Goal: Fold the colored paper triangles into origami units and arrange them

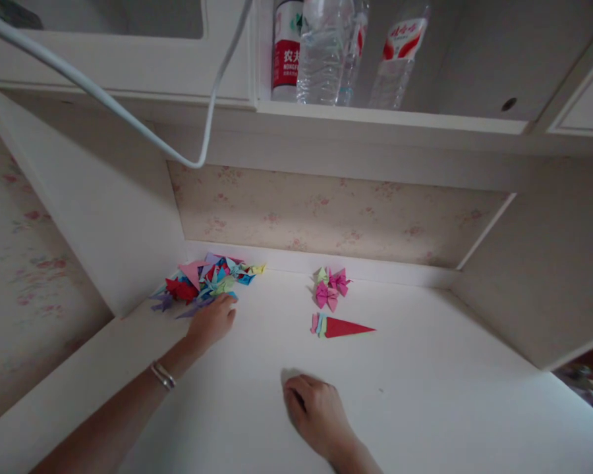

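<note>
My left hand (pixel 212 322) reaches to the back left of the white desk (pixel 425 368) and its fingertips touch the near edge of a pile of several coloured folded paper pieces (pixel 205 280); its fingers are curled and partly hidden against the pile. A thin bracelet (pixel 163 376) sits on that wrist. My right hand (pixel 313 408) rests on the desk near the front, fingers curled under, nothing seen in it. Beyond it lies a red paper cone (pixel 348 327) with small pastel strips at its wide end. Pink folded paper flowers (pixel 331 288) lie behind the cone.
A shelf above holds three plastic water bottles (pixel 326 52). A white cable (pixel 128 118) hangs across the upper left. White side panels close in the desk on both sides, with floral wallpaper (pixel 326 214) at the back.
</note>
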A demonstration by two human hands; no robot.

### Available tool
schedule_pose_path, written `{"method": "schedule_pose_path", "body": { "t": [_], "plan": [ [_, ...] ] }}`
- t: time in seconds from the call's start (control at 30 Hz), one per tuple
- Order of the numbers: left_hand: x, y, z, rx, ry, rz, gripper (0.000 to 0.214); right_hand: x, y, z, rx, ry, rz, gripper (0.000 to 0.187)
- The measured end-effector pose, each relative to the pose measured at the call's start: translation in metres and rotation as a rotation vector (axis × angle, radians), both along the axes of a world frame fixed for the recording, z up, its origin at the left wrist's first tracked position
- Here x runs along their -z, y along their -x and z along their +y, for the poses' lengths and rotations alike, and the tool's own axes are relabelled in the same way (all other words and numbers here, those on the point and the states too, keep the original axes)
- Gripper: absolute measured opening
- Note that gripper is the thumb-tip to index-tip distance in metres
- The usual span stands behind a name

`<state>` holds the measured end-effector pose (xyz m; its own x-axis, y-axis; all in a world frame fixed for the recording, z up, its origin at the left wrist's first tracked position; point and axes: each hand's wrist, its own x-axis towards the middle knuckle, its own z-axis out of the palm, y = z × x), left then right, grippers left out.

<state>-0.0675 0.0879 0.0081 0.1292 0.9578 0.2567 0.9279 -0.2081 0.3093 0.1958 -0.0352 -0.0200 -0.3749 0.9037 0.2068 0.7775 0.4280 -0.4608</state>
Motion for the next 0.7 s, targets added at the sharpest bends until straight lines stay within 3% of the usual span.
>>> {"method": "schedule_pose_path", "body": {
  "t": [0.07,0.13,0.4,0.7],
  "plan": [
    [-0.005,0.017,0.017,-0.074,0.051,0.249,0.036,0.000,-0.002,0.001,0.002,-0.002,-0.002,0.020],
    [-0.007,0.028,0.029,-0.103,0.106,0.372,0.044,-0.001,-0.004,0.001,0.012,-0.012,-0.013,0.020],
    [-0.004,0.033,0.045,-0.095,0.154,0.461,0.052,-0.002,-0.009,0.001,0.020,-0.038,-0.018,0.020],
    [-0.005,0.010,0.034,-0.072,0.160,0.370,0.043,-0.007,-0.067,0.030,0.476,-0.155,-0.192,0.029]
  ]
}}
